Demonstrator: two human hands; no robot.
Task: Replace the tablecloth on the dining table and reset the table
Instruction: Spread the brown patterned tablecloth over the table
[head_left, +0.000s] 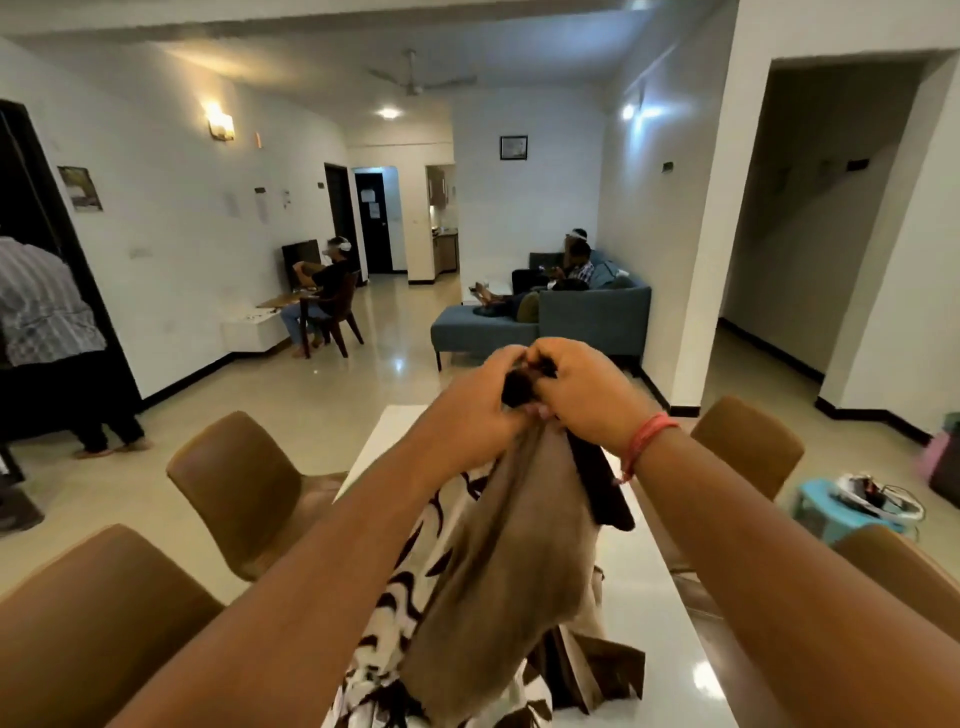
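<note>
A brown, white and dark patterned tablecloth (498, 582) hangs bunched above the glossy white dining table (670, 623). My left hand (478, 400) and my right hand (587, 389) are raised side by side in front of me, both gripping the cloth's top edge, fingers curled round a dark corner of it. The cloth's lower part lies crumpled on the near end of the table. A red thread band circles my right wrist.
Brown chairs stand along both sides of the table (244, 488) (748, 441) (88, 629) (898, 566). A blue stool (831, 514) with clutter is at the right. A person (47, 332) stands at far left; others sit by the wall and on a blue sofa (587, 312).
</note>
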